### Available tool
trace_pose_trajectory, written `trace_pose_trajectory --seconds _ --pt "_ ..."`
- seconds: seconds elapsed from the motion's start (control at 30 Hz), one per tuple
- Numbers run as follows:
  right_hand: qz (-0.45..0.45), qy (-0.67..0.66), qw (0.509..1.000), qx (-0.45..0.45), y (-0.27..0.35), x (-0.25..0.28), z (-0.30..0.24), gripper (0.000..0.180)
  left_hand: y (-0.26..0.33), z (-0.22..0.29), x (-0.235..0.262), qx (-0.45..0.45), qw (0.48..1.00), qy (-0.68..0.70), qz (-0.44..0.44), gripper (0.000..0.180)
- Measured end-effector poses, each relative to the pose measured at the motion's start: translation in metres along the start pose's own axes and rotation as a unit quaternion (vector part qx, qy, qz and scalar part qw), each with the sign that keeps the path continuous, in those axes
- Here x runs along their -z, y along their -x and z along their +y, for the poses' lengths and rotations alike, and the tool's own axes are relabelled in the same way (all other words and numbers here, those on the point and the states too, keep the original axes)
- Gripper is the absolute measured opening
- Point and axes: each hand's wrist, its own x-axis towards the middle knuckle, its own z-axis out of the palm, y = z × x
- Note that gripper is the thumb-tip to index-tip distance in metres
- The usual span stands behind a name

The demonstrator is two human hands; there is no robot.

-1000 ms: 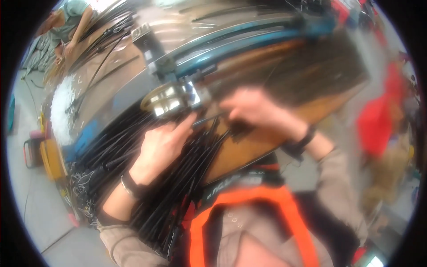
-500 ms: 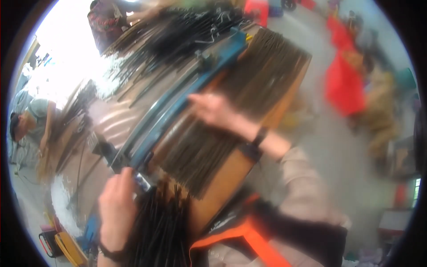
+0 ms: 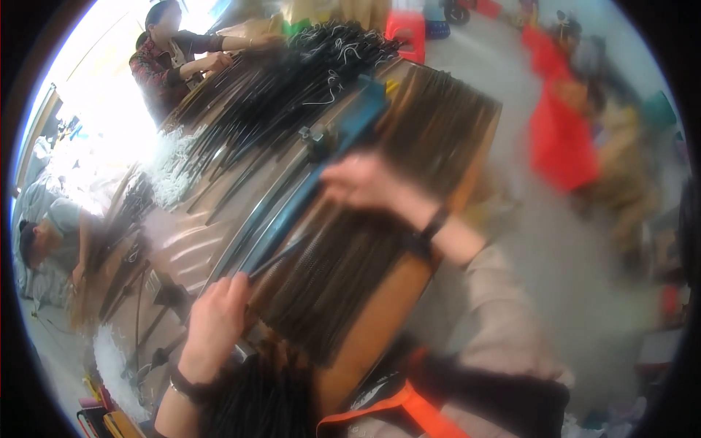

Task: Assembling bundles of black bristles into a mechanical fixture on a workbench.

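Crowded workshop bench (image 3: 182, 241), strewn with black cords (image 3: 292, 80); co-worker (image 3: 164, 51) beyond.
Right hand (image 3: 365, 182) now further up the dark strand sheet (image 3: 343, 270), fingers spread flat; left hand (image 3: 215, 321) shifted to sheet's near edge, fingers curled, grip unclear; combing stroke probably under way.

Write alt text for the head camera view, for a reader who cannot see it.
Two bare hands rest on a flat row of thin dark rods laid over a brown wooden board: the left hand at the near end, the right hand farther along, beside a long blue metal bar. Loose black rods cover the bench behind, where another person works.
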Motion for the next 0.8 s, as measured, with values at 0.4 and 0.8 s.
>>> trace_pose_trajectory --seconds 0.4,0.8 --pt "0.079 0.098 0.992 0.009 0.01 0.022 0.044 0.015 -0.009 0.0 -0.014 -0.006 0.999 0.033 0.016 0.028" --pt "0.006 0.071 0.997 0.013 0.009 -0.004 -0.024 0.024 -0.005 0.007 -0.012 0.02 0.999 0.04 0.004 0.032"
